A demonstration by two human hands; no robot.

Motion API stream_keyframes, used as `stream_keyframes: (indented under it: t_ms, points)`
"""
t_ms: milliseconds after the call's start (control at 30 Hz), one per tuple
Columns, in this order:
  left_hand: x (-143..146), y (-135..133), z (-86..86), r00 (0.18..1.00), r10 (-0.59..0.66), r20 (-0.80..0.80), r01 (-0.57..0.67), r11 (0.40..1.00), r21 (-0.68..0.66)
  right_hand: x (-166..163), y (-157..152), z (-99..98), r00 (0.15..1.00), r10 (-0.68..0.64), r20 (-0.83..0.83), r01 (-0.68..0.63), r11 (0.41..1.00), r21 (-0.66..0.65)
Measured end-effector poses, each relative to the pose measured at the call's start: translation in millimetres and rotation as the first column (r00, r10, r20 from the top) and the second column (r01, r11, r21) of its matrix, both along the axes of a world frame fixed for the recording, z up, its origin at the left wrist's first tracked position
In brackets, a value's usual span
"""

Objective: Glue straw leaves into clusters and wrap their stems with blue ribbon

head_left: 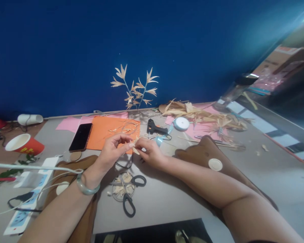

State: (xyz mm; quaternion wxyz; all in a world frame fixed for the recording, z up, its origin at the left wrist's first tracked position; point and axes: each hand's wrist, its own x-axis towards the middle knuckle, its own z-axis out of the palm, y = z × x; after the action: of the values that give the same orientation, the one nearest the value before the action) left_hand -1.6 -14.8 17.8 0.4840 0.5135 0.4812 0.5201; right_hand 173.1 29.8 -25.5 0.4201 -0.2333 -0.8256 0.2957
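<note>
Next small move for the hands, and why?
I'd probably pinch the pale piece into a tighter shape: the left hand and right hand both have it at their fingertips, the pale-petalled spray behind shows slim pointed shapes, and the glue gun lies unheld.

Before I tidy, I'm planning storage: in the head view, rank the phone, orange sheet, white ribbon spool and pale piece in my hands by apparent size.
1. Orange sheet
2. Phone
3. White ribbon spool
Not ranked: pale piece, partly covered, so its full size is unsure.
</note>
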Motion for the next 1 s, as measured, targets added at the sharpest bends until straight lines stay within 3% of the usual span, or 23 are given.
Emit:
stream_keyframes:
  t_ms: [200,333,500,600,867,1000]
  points:
    - [-4.6,2.5,-5.1,0.994,0.095,-0.049,-0.092,0.994,0.067,0.4,-0.5,0.7,1.000,-0.015,0.026,0.016,1.000,-0.009]
    - [-6.1,2.5,-1.2,0.998,0.059,0.008,-0.059,0.986,0.159,0.1,0.3,-0.2,0.998,-0.058,0.026,0.059,0.998,-0.030]
    - [-1.6,-0.6,3.4,0.974,0.107,-0.202,-0.081,0.988,0.133,0.0,0.6,-1.2,0.999,-0.036,0.014,0.036,0.999,-0.013]
    - [0.0,-1.3,2.1,0.964,0.125,-0.235,-0.096,0.986,0.133,0.5,-0.4,-0.2,1.000,-0.012,0.023,0.012,1.000,0.009]
    - [2.7,0.5,-1.4,0.990,0.131,-0.048,-0.132,0.991,-0.016,1.8,-4.2,1.0,0.998,0.006,0.055,-0.009,0.998,0.060]
    - [1.0,4.3,-6.6,0.993,0.115,0.035,-0.115,0.993,-0.008,0.8,-3.1,2.2,0.999,-0.038,0.003,0.038,0.999,-0.008]
